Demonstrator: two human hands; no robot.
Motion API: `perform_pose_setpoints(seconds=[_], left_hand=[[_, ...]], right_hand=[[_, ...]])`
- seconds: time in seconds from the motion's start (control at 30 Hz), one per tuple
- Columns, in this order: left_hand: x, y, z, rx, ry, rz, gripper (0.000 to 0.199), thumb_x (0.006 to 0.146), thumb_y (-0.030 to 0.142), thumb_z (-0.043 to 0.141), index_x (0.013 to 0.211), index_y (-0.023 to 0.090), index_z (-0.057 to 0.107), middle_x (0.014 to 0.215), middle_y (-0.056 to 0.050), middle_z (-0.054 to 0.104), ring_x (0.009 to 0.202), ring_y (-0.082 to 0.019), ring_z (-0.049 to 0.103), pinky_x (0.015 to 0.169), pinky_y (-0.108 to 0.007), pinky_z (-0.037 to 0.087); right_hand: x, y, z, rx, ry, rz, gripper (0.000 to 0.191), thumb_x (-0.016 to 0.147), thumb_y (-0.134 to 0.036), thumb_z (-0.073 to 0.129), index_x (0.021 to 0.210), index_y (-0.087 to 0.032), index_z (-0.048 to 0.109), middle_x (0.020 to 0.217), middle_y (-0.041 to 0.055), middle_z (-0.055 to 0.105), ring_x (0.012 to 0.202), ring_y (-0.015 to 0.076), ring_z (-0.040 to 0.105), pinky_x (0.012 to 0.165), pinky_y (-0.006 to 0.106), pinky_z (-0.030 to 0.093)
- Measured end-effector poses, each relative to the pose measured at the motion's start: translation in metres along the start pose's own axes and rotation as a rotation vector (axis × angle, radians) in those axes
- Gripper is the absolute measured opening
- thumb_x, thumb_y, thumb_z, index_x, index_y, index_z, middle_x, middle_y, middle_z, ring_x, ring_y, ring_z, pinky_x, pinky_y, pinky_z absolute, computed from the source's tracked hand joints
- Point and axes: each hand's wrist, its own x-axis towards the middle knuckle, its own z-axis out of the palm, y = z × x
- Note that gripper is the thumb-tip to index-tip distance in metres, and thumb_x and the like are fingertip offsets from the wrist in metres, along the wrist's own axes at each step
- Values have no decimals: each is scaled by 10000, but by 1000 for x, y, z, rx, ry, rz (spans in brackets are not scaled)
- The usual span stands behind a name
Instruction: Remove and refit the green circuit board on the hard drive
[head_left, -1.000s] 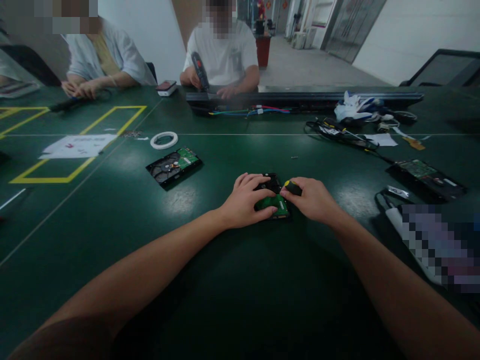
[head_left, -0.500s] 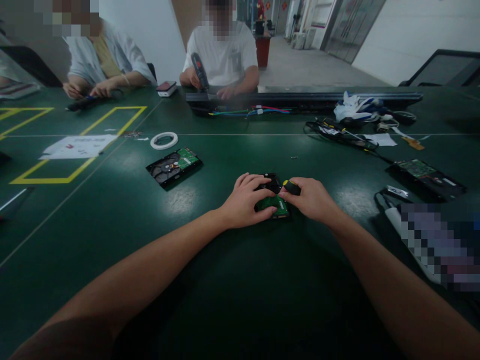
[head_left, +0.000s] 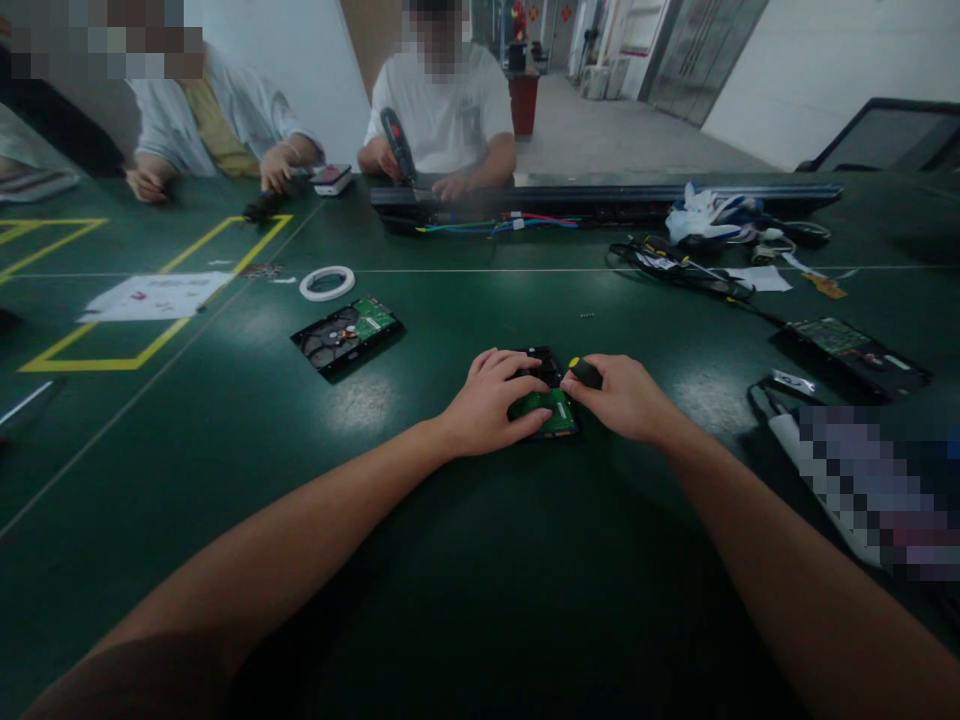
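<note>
A hard drive [head_left: 560,408] with a green circuit board lies on the green table in front of me, partly covered by my fingers. My left hand [head_left: 504,402] holds it from the left side, fingers bent over its top and thumb near the lower edge. At the drive's right edge, my right hand [head_left: 622,398] is closed around a screwdriver [head_left: 586,373] with a black and yellow handle. The fingers hide the screwdriver's tip. Beyond the drive lie some tiny metal pieces [head_left: 587,315], probably screws.
Another hard drive [head_left: 349,335] and a white tape roll [head_left: 328,283] lie left; a third drive [head_left: 851,358] lies right, near a pixelated object [head_left: 877,490]. Across the table, a person [head_left: 442,120] holds a power tool over a long black panel [head_left: 615,205]. Gloves [head_left: 712,215] and cables lie beside it.
My hands, the drive and the screwdriver stay nearly where they were. At the far left, another person's hand has moved right with a dark object.
</note>
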Motion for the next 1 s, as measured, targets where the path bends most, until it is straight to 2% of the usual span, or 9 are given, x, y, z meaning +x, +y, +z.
perform_pose_setpoints(seconds=[0.27, 0.43, 0.6, 0.67, 0.73, 0.83, 1.0], left_hand=[[-1, 0, 0, 1, -7, 15, 275, 1003, 416, 646, 1216, 270, 739, 1487, -103, 624, 1438, -312, 529, 1263, -633, 274], [0, 1, 0, -4, -7, 11, 270, 1001, 412, 645, 1209, 269, 743, 1488, -98, 629, 1437, -310, 533, 1274, -635, 255], [0, -2, 0, -2, -28, 9, 288, 1006, 432, 645, 1233, 281, 738, 1507, -92, 614, 1457, -311, 514, 1273, -650, 251], [-1, -2, 0, -2, -31, 4, 280, 1005, 431, 649, 1228, 287, 738, 1513, -86, 612, 1458, -309, 513, 1275, -650, 248], [-1, -2, -1, -3, -30, 2, 275, 1003, 431, 651, 1221, 287, 739, 1512, -87, 613, 1456, -308, 516, 1277, -648, 249], [-1, -1, -1, -6, -27, -3, 278, 1003, 431, 651, 1222, 285, 739, 1500, -90, 621, 1454, -311, 518, 1275, -649, 253], [0, 0, 0, 0, -25, -11, 278, 997, 429, 657, 1218, 284, 742, 1499, -87, 620, 1449, -313, 521, 1276, -647, 252]], right_hand=[[1, -3, 0, -30, 7, -70, 232, 957, -338, 627, 765, -209, 619, 751, 39, 670, 702, 190, 581, 668, 330, 346], [3, -3, -2, 21, -3, -15, 212, 912, -345, 675, 754, -207, 643, 729, 31, 670, 684, 188, 576, 665, 336, 362], [8, 4, 3, 358, -52, 91, 111, 825, -305, 748, 807, -204, 708, 802, 37, 718, 765, 201, 637, 707, 333, 457], [9, 6, 5, 473, -81, 122, 115, 812, -304, 758, 805, -205, 700, 772, 25, 693, 737, 187, 617, 675, 321, 462], [10, 8, 6, 538, -115, 171, 132, 808, -310, 767, 819, -211, 681, 713, -2, 630, 652, 155, 545, 588, 294, 413], [11, 9, 5, 664, -194, 271, 174, 794, -302, 789, 838, -218, 644, 647, -43, 515, 558, 113, 404, 493, 265, 278], [13, 8, 1, 881, -299, 362, 242, 741, -268, 828, 856, -220, 621, 615, -63, 456, 529, 91, 328, 492, 260, 154]])
